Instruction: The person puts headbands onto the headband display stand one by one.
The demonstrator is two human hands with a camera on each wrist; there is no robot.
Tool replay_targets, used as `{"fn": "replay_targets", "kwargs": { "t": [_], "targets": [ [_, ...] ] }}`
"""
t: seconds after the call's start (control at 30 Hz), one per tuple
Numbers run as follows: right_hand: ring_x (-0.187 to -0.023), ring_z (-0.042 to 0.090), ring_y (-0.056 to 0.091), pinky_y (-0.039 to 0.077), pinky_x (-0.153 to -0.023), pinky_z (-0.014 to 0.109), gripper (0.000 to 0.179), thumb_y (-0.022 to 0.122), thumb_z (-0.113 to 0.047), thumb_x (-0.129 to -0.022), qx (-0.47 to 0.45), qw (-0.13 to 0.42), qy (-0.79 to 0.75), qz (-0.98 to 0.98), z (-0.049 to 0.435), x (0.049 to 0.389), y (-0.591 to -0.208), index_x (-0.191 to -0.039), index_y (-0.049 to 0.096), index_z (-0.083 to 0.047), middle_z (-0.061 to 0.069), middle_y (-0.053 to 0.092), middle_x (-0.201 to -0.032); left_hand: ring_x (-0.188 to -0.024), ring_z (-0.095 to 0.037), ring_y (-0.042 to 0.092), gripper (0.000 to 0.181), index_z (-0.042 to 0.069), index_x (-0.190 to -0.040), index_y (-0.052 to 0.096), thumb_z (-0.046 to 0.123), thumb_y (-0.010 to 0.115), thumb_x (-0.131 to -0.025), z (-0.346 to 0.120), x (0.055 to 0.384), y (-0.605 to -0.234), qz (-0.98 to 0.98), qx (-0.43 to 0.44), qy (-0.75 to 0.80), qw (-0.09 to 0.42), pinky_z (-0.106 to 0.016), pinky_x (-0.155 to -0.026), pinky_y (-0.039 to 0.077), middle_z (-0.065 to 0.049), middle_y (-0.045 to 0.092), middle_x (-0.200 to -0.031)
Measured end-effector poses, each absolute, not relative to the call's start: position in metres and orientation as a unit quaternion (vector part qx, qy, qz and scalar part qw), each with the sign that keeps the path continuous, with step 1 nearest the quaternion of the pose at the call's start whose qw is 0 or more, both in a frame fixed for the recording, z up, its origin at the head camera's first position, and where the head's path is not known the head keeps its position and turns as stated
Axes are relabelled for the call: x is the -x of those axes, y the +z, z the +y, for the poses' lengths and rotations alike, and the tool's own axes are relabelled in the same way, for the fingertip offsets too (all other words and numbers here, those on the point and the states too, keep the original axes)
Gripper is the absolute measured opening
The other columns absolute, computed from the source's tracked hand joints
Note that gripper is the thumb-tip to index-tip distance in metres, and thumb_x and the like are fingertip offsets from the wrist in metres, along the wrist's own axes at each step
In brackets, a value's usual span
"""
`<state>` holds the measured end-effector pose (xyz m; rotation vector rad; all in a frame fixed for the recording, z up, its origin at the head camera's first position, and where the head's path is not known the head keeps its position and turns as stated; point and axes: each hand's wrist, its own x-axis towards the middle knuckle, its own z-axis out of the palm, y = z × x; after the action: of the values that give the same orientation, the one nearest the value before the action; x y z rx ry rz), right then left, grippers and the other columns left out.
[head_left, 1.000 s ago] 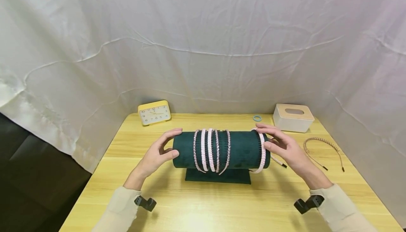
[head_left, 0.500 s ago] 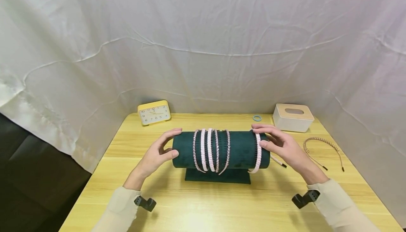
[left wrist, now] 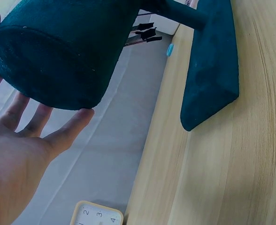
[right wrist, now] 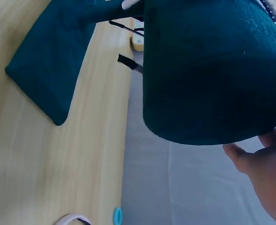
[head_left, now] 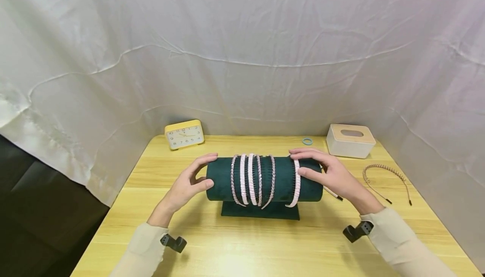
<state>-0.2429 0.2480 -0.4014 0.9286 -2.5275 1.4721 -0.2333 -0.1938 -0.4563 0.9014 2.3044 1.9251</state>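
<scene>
Right hand (head_left: 332, 175) reaches in from four o'clock with its wrist low, thumb laid on the front of a pale pink headband (head_left: 297, 184) and its fingers over the top, pinching the band between them. That headband sits around the three o'clock half of a dark green roll (head_left: 283, 180). Left hand (head_left: 186, 187) comes up from eight o'clock and grips the roll's nine o'clock end, thumb in front, fingers curved over the top and back; the left wrist view shows the fingertips touching the rim of that end.

Compared with a second ago, the right hand and the pink headband have shifted along the roll toward nine o'clock, away from the three o'clock end. The left hand has stayed put, as have the five headbands (head_left: 250, 180) near the roll's middle.

From the roll, a yellow clock (head_left: 185, 136) stands at ten o'clock, a blue ring (head_left: 307, 144) lies between one and two, a tissue box (head_left: 354, 148) sits at two, and a braided headband (head_left: 384, 166) lies at three.
</scene>
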Motion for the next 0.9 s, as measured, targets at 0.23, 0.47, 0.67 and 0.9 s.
{"fn": "replay_targets", "kwargs": {
  "t": [0.23,0.47,0.67,0.9],
  "targets": [
    [-0.147,0.001,0.052,0.036,-0.118,0.009,0.038,0.08,-0.018,-0.101,-0.297,0.03,0.452,-0.841,0.243,0.244,-0.393,-0.136,0.075,-0.032,-0.008,0.065,-0.154,-0.156,-0.01,0.038,0.064,0.016,-0.163,0.048,0.01,0.071,-0.104,-0.194,0.233,-0.456,0.736,-0.285,0.614,0.003,-0.032,-0.115,0.052,-0.008,0.037,-0.175],
    [-0.147,0.003,0.053,0.036,-0.118,0.009,0.038,0.083,-0.024,-0.099,-0.302,0.026,0.432,-0.849,0.236,0.245,-0.389,-0.133,0.075,-0.037,-0.014,0.066,-0.151,-0.156,-0.01,0.039,0.064,0.016,-0.163,0.048,0.009,0.071,-0.104,-0.193,0.232,-0.456,0.737,-0.284,0.613,0.003,-0.038,-0.116,0.052,-0.008,0.038,-0.175],
    [-0.146,0.011,0.056,0.039,-0.117,0.013,0.036,0.083,-0.029,-0.099,-0.303,0.023,0.414,-0.858,0.232,0.247,-0.385,-0.133,0.076,-0.039,-0.014,0.067,-0.15,-0.155,-0.009,0.039,0.064,0.016,-0.163,0.048,0.008,0.07,-0.104,-0.193,0.232,-0.456,0.738,-0.285,0.612,0.001,-0.035,-0.115,0.052,-0.008,0.038,-0.174],
    [-0.145,0.018,0.059,0.041,-0.118,0.017,0.035,0.082,-0.028,-0.1,-0.324,0.028,0.391,-0.861,0.229,0.249,-0.38,-0.134,0.076,-0.037,-0.01,0.068,-0.15,-0.155,-0.009,0.04,0.064,0.016,-0.163,0.048,0.008,0.07,-0.104,-0.193,0.233,-0.456,0.737,-0.284,0.613,0.001,-0.029,-0.114,0.052,-0.008,0.038,-0.175]
  ]
}}
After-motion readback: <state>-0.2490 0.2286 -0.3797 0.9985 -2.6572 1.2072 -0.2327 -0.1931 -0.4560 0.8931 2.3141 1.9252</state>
